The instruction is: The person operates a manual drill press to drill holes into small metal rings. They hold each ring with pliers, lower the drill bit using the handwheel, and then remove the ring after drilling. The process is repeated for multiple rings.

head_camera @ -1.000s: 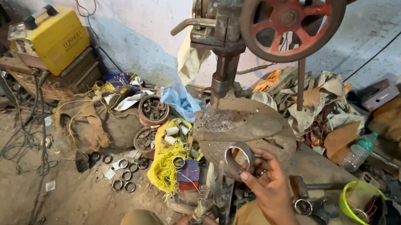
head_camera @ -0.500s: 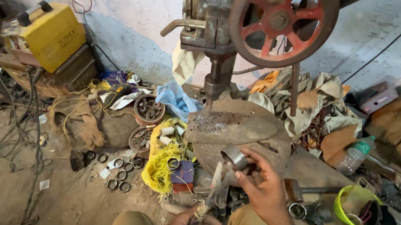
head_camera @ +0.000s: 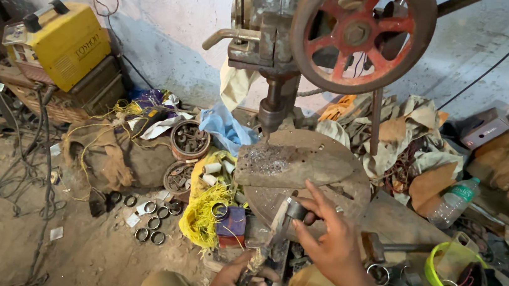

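1. Right hand [head_camera: 335, 246] reaches to the edge of the round drill table [head_camera: 351, 185], fingers pinched on a small metal ring [head_camera: 296, 209] resting there.
2. Left hand [head_camera: 238, 285] sits low between the knees, closed round a dark tool handle [head_camera: 257, 269].
3. The hands are apart, left below right.
4. Above, the red wheel [head_camera: 362, 33]; loose rings [head_camera: 151, 223] lie scattered on the dirt floor, beside yellow cord [head_camera: 206, 210].

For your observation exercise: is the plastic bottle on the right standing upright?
No: the plastic bottle lies tilted among the rags and clutter, its cap end pointing up and to the right.
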